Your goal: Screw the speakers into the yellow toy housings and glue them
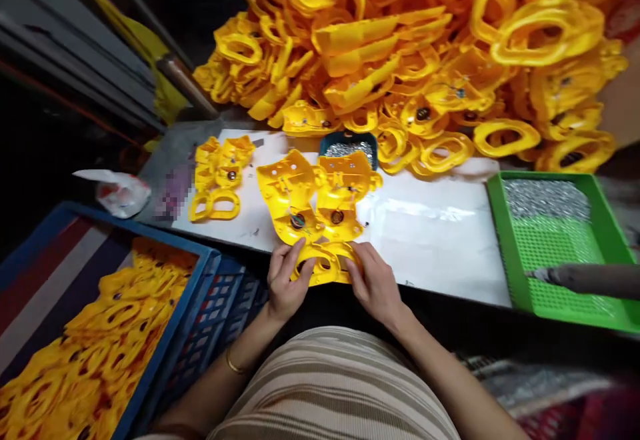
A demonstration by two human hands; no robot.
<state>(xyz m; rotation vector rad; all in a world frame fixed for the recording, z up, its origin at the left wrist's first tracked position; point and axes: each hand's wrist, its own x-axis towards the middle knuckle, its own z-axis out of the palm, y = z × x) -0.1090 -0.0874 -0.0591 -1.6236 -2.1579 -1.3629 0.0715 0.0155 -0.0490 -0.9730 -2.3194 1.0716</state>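
Observation:
Two yellow plastic housing halves (313,193) with looped handles lie side by side at the near edge of a white table (440,240). My left hand (286,281) grips the handle of the left half, thumb and fingers closed on it. My right hand (373,280) holds the handle of the right half in the same way. Each half has a small round metal piece set in its middle. A few more yellow halves (217,177) lie to the left on the table.
A huge heap of yellow parts (425,53) fills the back. A small dark tray of screws (349,149) sits behind the held parts. At right stands a green tray (555,247) with screws and a tool handle (590,279). A blue crate (100,333) of yellow parts stands lower left.

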